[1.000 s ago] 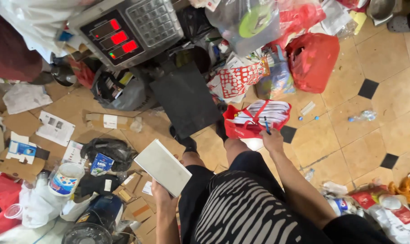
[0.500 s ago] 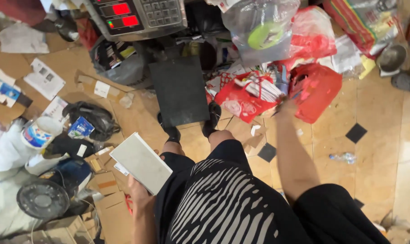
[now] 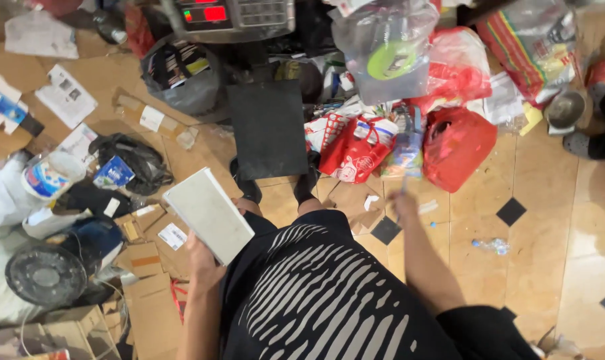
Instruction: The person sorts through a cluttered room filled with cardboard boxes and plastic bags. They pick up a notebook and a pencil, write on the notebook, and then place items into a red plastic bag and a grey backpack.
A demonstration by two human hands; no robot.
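White and flat, a slim box (image 3: 209, 215) sits gripped in the person's left hand (image 3: 202, 260), held tilted over flattened cardboard (image 3: 149, 267) beside the hip. Ahead of the feet lies a dark scale platform (image 3: 268, 130). Further right, the right hand (image 3: 404, 180) reaches down among red shopping bags (image 3: 352, 157) by a red plastic bag (image 3: 457, 147); it is blurred, so I cannot tell whether it grips anything.

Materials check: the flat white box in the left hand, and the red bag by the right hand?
White box: looks like matte cardboard or paperboard, with crisp straight edges, flat faces and no gloss. The left hand grips its lower corner. Red bag: probably thin plastic film, crumpled, with soft shiny folds. The right hand is blurred, so whether it grips anything is unclear.
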